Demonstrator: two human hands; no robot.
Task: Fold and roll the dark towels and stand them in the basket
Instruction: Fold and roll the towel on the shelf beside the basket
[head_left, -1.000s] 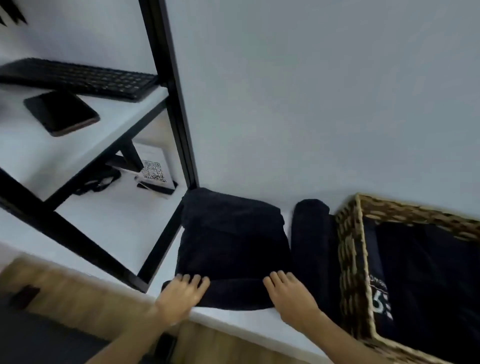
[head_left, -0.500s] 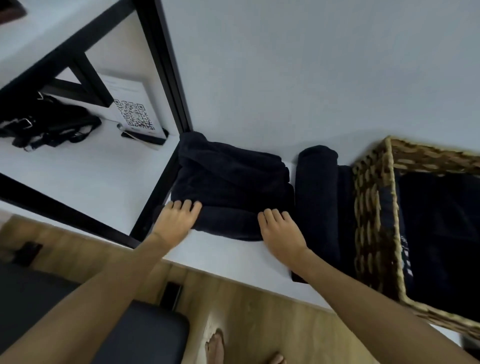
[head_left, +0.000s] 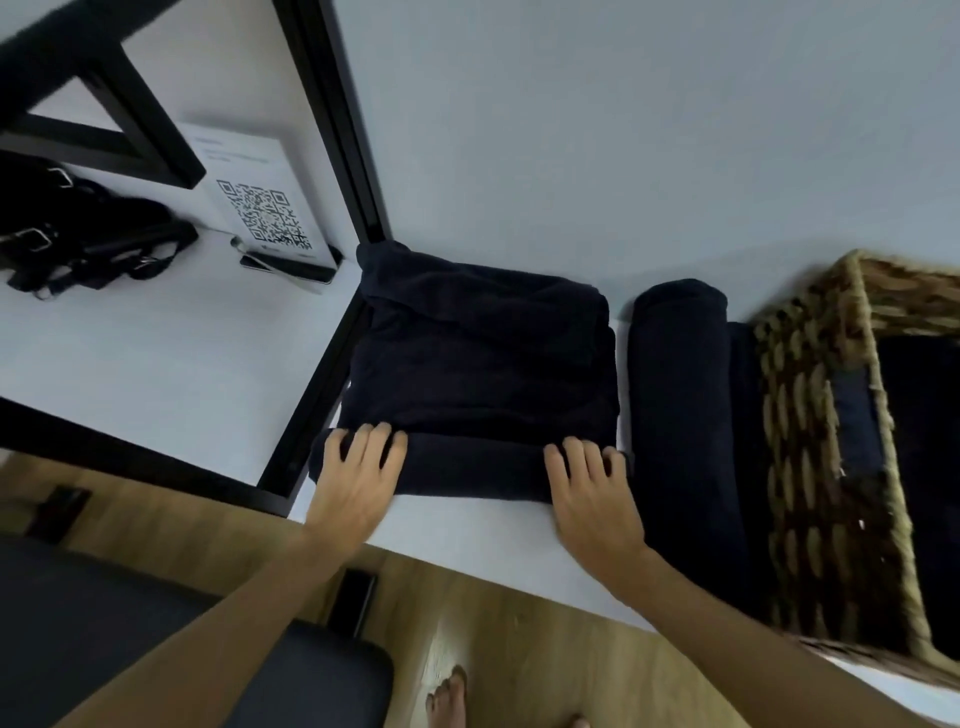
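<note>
Both hands sit on the rolled near edge of the towel (head_left: 480, 374). The left hand (head_left: 358, 480) lies over the roll's left end, fingers bent across the top of it; the right hand (head_left: 592, 493) lies over the right end the same way. Whether either grip is truly clamped round the roll or only pressing on it, I cannot tell; the fingertips curl over the top of the fold.

The towel lies flat on the white counter (head_left: 467, 525), close to its front edge, its far side reaching the wall and its left side against a black frame (head_left: 332, 374). Just to its right lies a rolled towel (head_left: 675, 405), running front to back, apart from the first by a thin strip of counter. The roll's right side touches the basket (head_left: 800, 467), a woven one at the counter's right end with dark cloth inside.

Beyond the frame, at the back left, a QR card (head_left: 260, 208) stands on the counter; its small print is too blurred to read. A black strap bundle (head_left: 78, 234) lies left of it.
</note>
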